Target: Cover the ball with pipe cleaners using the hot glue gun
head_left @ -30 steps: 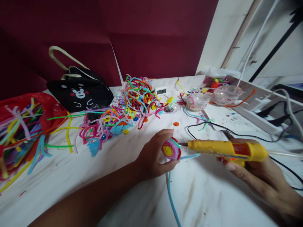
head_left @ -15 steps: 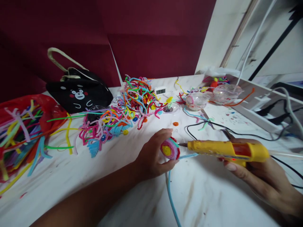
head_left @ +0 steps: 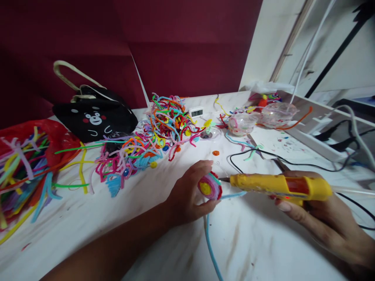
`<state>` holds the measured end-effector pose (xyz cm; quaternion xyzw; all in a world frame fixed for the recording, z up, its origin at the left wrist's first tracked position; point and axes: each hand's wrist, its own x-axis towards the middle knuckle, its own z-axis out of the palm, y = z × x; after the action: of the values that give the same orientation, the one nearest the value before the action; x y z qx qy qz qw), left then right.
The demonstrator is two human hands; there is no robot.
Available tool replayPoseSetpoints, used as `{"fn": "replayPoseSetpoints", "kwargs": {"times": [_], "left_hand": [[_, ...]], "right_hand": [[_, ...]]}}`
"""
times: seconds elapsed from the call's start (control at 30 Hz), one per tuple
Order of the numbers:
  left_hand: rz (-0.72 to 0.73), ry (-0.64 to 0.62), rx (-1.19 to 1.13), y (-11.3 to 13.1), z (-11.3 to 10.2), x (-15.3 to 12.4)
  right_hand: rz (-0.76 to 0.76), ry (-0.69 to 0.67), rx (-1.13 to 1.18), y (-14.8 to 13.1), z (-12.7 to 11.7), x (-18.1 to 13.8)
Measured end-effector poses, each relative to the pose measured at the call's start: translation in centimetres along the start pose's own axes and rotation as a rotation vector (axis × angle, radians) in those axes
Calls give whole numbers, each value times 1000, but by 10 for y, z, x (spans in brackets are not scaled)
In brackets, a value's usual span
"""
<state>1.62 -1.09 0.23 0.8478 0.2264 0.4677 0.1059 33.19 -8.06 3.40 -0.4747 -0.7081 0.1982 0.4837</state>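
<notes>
My left hand (head_left: 187, 193) is closed around a small coiled disc of pipe cleaners (head_left: 209, 187), yellow in the middle with pink and red rings. A light blue pipe cleaner (head_left: 210, 244) trails from the disc toward me across the white table (head_left: 117, 218). My right hand (head_left: 316, 218) grips a yellow glue gun (head_left: 278, 185) held level, its metal tip touching the right edge of the disc. A clear glue stick pokes out of the gun's back end.
A heap of coloured pipe cleaner pieces (head_left: 152, 136) lies behind my left hand. A red bag of long pipe cleaners (head_left: 26, 164) sits far left, a black bear-face bag (head_left: 93, 117) behind. Clear plastic bowls (head_left: 243, 123), a small digital clock (head_left: 197, 112) and black cords (head_left: 263, 156) lie at the right.
The view has drifted slightly; both hands, the disc and the glue gun keep the same pose, with the tip still at the disc's edge.
</notes>
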Motion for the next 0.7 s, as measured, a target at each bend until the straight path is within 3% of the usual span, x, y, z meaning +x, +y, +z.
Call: {"fn": "replayPoseSetpoints", "kwargs": {"times": [0.4,0.7], "left_hand": [[-28,-7,41,0,-4,-1],[31,0,3,2,-3,1]], "right_hand": [[-77,-92,-127,0,-3,0],[-46,-72,-162,2,-2,0]]}}
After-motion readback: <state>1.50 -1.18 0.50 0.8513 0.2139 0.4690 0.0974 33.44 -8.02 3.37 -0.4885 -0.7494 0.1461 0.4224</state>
